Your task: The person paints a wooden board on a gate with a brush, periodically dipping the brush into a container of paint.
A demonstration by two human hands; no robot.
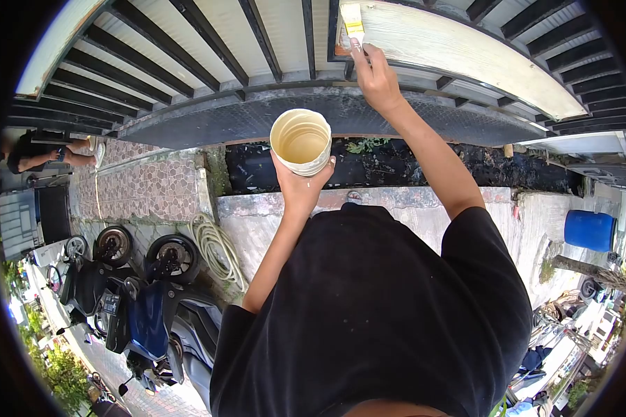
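Observation:
My left hand (302, 187) is wrapped round the lower part of a cream-coloured paint cup (300, 164), its open top facing up. Pale paint (302, 144) shows inside. In my right hand (377, 78) is a paintbrush (353, 23), its handle between thumb and fingers. The bristles lie at the left end of a whitish panel (452, 38) in a dark frame, seemingly touching it. Reddish-brown patches show at that panel's lower left corner.
Black bars (209, 42) of a gate flank the panel. Below runs a dark ditch (410, 163) beside a concrete ledge (257, 205). Motorcycles (149, 320) and a coiled hose (217, 247) are at left, a blue barrel (588, 231) at right. Another person (38, 151) is at far left.

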